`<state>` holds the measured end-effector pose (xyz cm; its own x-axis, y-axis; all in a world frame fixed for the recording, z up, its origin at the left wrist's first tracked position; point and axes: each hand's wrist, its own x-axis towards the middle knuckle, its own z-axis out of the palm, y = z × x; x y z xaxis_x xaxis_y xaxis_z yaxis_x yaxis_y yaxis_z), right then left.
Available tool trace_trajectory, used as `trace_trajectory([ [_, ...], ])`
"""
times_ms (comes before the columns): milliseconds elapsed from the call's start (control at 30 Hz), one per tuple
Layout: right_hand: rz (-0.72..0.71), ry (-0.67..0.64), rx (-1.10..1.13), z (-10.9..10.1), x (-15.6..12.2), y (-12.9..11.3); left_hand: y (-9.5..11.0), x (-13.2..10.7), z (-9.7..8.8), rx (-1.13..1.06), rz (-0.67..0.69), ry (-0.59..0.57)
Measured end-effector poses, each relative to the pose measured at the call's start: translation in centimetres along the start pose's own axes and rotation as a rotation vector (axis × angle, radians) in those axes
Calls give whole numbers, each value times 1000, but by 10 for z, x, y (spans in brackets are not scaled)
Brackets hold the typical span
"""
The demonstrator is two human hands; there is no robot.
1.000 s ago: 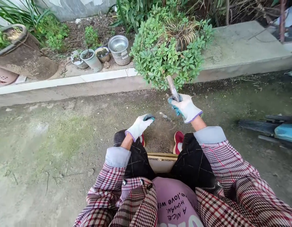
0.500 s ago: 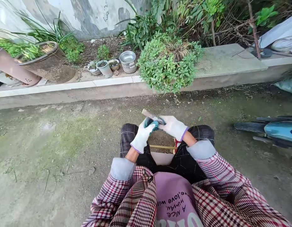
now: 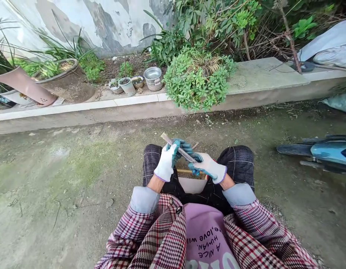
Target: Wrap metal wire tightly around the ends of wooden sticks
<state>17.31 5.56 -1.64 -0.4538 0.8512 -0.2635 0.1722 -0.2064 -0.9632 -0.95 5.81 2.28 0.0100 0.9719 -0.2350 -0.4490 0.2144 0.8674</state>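
A slim grey stick-like thing (image 3: 186, 154) with a pale, flattened far end slants between my hands; its exact kind does not show. My left hand (image 3: 169, 158), in a white glove with teal-coated fingers, is closed around it near the pale end, the thumb lying on top. Gloved the same way, my right hand (image 3: 207, 165) grips its lower end close to my right knee. Below both hands, a yellowish rod (image 3: 185, 171) lies crosswise between my legs, above a pale flat surface (image 3: 192, 185). My right fingers hide part of the rod.
A low planter ledge (image 3: 128, 101) runs across the front, with a metal pot (image 3: 153, 78), a small grey pot (image 3: 127, 86) and a leafy bush (image 3: 196, 84). A large clay pot (image 3: 69, 84) leans at left. A blue-and-black wheeled vehicle (image 3: 324, 151) stands at right.
My right hand has slid down and to the right along the stick-like thing, baring more of its length. Its pale end has shifted slightly left. The view has tilted a little.
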Motion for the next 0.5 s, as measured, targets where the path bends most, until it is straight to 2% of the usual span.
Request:
trace_trajectory([
  [67,-16,50,-72,-2,2,-1,3,4,-2,-14,2,-3],
  [167,-101,167,-342,-12,11,-10,2,21,-13,-7,34,44],
  [267,-107,248,-565,-33,29,-20,1,45,-31,64,192,302],
  [333,-114,299,-580,-48,47,-21,1,59,-43,107,249,450],
  [400,-113,362,-456,-59,67,-16,-1,70,-49,142,195,430],
  [500,-42,325,-111,-59,95,0,-10,83,-45,200,40,193],
])
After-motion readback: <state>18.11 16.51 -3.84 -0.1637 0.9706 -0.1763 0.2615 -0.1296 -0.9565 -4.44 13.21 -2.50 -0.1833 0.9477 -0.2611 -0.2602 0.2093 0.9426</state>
